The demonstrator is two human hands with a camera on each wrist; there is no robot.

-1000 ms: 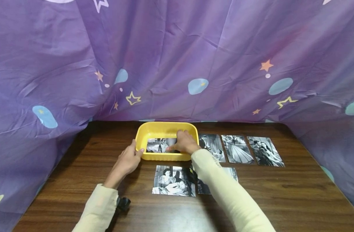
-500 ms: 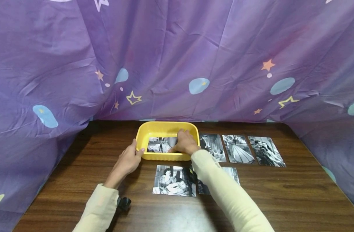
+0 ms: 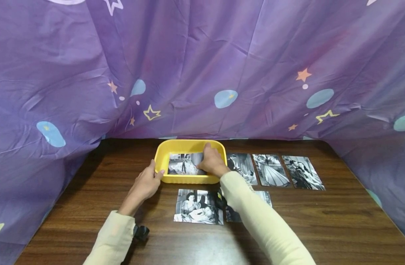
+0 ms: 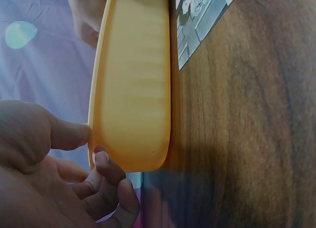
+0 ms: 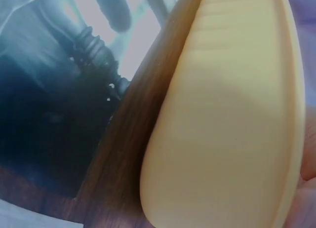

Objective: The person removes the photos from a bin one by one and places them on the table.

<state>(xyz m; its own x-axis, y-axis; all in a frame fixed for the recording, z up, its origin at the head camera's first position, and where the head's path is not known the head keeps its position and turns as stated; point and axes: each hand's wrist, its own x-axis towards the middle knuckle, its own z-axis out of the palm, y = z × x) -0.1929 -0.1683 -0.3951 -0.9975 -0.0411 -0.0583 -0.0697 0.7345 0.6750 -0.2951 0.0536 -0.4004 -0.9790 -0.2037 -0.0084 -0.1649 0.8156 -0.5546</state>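
Observation:
A yellow plastic tray [image 3: 189, 179] stands at the back of the table. My left hand [image 3: 145, 184] pinches its near left corner; in the left wrist view, thumb and fingertips meet on the tray wall [image 4: 131, 90]. Inside the tray, my right hand [image 3: 213, 162] holds the right end of a black-and-white photo [image 3: 183, 165], thumb over its face and the other fingers mostly hidden behind. The photo's far edge looks tilted up. In the right wrist view, the tray's outer wall [image 5: 222, 114] hides most of that hand.
Three upright photos lie in a row right of the tray, ending with one photo [image 3: 303, 173] at the far right. In front lie a wide photo [image 3: 199, 207] and another photo [image 3: 233, 214] partly under my right sleeve. A purple curtain [image 3: 202, 73] hangs behind the wooden table [image 3: 338, 228].
The far edge of the photo in the tray has risen, so more of its picture shows. My right hand has shifted slightly with it; my left hand has stayed on the tray corner.

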